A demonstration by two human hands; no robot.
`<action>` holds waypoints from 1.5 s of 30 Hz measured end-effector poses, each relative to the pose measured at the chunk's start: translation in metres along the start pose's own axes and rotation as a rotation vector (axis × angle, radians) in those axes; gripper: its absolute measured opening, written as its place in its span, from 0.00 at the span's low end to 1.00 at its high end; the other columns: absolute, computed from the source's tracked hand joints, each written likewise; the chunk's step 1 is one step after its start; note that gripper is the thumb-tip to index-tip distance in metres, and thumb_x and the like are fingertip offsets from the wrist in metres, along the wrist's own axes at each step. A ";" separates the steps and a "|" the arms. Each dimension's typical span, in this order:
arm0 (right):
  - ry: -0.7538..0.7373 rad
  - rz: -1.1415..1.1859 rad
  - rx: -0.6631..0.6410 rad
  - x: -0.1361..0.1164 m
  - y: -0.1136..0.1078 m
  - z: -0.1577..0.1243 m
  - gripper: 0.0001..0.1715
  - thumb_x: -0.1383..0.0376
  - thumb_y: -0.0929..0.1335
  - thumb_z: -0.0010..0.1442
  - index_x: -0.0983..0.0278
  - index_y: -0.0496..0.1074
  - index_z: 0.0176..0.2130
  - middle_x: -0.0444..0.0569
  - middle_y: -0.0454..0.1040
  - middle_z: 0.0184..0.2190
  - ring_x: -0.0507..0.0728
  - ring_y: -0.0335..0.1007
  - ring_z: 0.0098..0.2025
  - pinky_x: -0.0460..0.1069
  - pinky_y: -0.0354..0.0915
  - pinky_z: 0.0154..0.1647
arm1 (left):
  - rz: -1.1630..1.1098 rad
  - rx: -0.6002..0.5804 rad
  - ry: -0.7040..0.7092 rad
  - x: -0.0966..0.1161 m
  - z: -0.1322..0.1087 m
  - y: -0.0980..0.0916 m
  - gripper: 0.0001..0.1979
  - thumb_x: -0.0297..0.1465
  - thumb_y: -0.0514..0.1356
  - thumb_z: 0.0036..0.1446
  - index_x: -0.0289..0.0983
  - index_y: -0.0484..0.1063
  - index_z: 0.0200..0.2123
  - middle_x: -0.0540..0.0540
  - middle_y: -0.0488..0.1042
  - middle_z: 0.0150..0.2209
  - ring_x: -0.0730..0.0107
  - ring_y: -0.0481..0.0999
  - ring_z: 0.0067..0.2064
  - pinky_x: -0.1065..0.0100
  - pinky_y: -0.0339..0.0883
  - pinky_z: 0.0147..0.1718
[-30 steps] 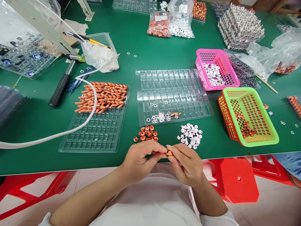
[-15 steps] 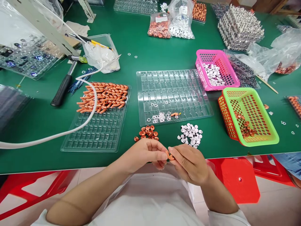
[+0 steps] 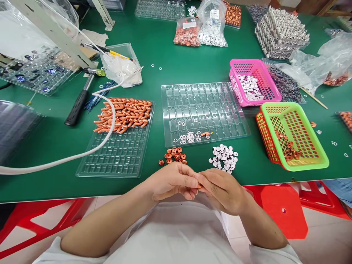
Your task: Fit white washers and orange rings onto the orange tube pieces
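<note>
Orange piece (image 3: 200, 186): sat between the fingertips, by the front edge of the table (image 3: 192, 69).
Handling: judged light, stiff and slightly slick; best pinched by its sides.
Long axis: perhaps left to right; fingers hid the ends, so its pointing could not be told.
Left hand (image 3: 173, 183): grip nearly closed, pinching the piece's left side.
Right hand (image 3: 224, 190): grip closed on its right.
Orange cups (image 3: 174, 154), white discs (image 3: 224, 157): lay beyond.

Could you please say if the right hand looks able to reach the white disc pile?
Probably yes: the white disc pile lies just beyond the right hand, nothing between, though that hand holds an orange piece.
</note>
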State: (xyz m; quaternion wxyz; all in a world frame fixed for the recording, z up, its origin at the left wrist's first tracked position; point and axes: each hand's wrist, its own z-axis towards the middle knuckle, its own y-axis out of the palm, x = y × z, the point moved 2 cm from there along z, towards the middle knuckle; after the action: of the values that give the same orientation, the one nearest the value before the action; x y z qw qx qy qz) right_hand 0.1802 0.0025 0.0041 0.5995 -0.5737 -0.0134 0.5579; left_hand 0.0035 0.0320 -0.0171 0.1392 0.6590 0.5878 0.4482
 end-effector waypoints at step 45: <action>0.536 1.143 0.420 0.013 0.038 -0.016 0.09 0.66 0.72 0.58 0.59 0.76 0.42 0.46 0.72 0.33 0.51 0.70 0.30 0.46 0.71 0.28 | 1.410 0.397 1.073 -0.010 -0.017 0.021 0.09 0.25 0.58 0.58 0.40 0.74 0.40 0.42 0.81 0.32 0.66 0.77 0.33 0.66 0.70 0.34</action>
State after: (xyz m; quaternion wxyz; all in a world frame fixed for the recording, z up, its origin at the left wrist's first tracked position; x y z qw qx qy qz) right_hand 0.1714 -0.0101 -0.0363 0.2910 -0.4802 0.5516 0.6168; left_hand 0.0054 0.0119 0.0027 -0.5761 0.5804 0.1005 0.5667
